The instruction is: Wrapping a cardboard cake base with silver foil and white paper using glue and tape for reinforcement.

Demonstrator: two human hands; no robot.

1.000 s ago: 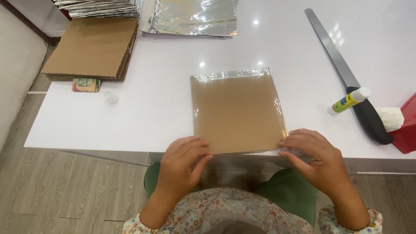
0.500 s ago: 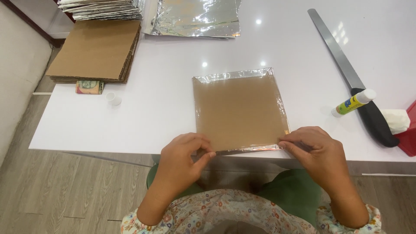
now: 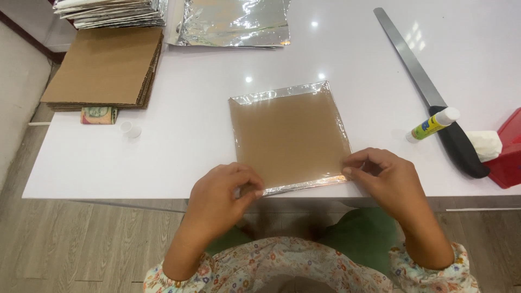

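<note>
Left hand (image 3: 220, 198) and right hand (image 3: 388, 182) pinch the foil-edged cardboard square (image 3: 290, 135) — near corners

A small craft or packaging workshop: a white counter (image 3: 179, 152) carries a stack of cardboard squares (image 3: 103, 68), sheets of silver foil (image 3: 233, 21), a glue stick (image 3: 432, 124) and a long blade (image 3: 418, 70), above a wood-look floor (image 3: 81, 244).

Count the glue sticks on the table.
1. A glue stick lies at the table's right side, against the long knife, near the red box. Others may be hidden out of frame.
</note>
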